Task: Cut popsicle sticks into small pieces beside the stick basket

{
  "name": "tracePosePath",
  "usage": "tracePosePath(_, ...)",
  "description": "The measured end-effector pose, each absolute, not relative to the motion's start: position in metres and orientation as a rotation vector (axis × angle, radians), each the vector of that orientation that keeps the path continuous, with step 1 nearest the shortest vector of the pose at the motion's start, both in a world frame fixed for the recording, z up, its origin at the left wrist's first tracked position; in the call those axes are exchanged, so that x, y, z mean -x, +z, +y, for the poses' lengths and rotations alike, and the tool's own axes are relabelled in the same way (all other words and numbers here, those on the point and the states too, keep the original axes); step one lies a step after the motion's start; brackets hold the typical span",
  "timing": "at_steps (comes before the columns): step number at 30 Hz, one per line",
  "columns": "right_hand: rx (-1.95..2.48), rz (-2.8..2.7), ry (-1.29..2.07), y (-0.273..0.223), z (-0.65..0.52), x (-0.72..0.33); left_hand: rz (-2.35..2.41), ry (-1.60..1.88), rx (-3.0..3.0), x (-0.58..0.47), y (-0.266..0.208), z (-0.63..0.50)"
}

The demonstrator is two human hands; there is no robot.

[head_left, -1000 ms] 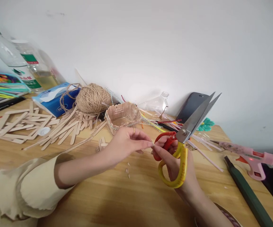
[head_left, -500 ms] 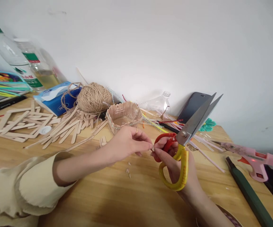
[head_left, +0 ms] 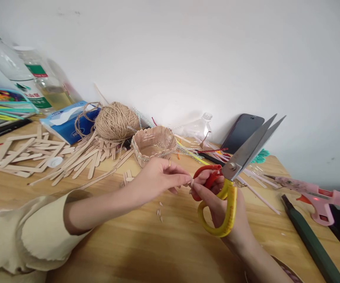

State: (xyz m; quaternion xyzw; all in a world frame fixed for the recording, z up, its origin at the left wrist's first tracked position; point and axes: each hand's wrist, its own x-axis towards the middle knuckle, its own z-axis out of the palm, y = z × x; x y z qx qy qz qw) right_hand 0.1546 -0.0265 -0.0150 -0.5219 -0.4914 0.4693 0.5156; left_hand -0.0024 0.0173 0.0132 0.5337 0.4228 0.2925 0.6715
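My left hand (head_left: 165, 177) is closed in a pinch at the middle of the table, its fingertips meeting those of my right hand (head_left: 217, 200). A tiny pale piece shows between the fingertips, too small to name. Scissors (head_left: 231, 167) with one red and one yellow handle hang in my right hand, their blades slightly apart and pointing up to the right. Behind my left hand stands a small wooden-stick bowl (head_left: 146, 147) with a glittery trim. A few pale chips (head_left: 159, 212) lie on the table below my hands.
Left of the bowl are a twine ball (head_left: 116, 122), loose craft sticks (head_left: 81, 161), a blue tissue pack (head_left: 72, 122) and bottles (head_left: 30, 84). To the right are a phone (head_left: 242, 133), a pink glue gun (head_left: 311, 192) and a dark green tool (head_left: 308, 236).
The scissors' blades have swung slightly to the right and down. Both hands stay almost in place, fingertips still together.
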Motion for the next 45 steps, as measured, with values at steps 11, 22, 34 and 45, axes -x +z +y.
tracePosePath(11, 1.325, -1.146, 1.050, -0.002, -0.030, -0.149, 1.031, 0.763, -1.450, 0.002, 0.012, 0.010)
tracePosePath(22, 1.187, -1.194, 1.166, -0.016, -0.030, -0.157, 0.864, 0.682, -1.052, 0.004, 0.014, 0.013)
tracePosePath(34, 1.299, -1.602, 1.258, -0.024, -0.042, -0.163, 0.868, 1.002, -0.990, 0.011, 0.024, 0.018)
tracePosePath(45, 1.360, -1.660, 1.219, -0.019, -0.043, -0.156, 0.853, 1.011, -0.990, 0.009, 0.023, 0.014)
